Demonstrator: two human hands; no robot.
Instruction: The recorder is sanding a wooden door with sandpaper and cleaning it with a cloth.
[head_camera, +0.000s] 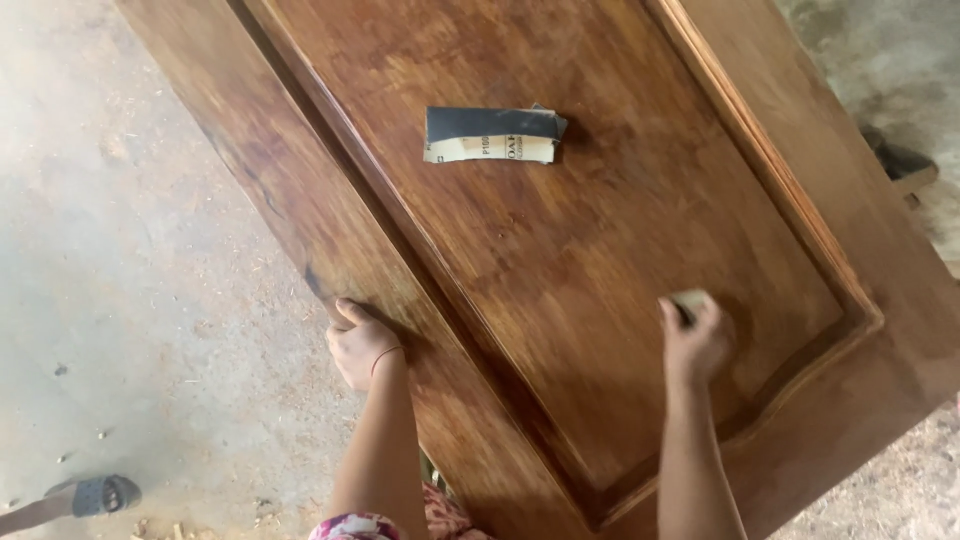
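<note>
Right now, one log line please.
left hand: gripping door edge | right hand: pressing sanding piece on panel | spare sandpaper: lying on panel

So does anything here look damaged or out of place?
A dark stain marks the wooden door panel's left edge, just above the left hand. A folded sandpaper sheet lies loose mid-panel, away from the right hand.
</note>
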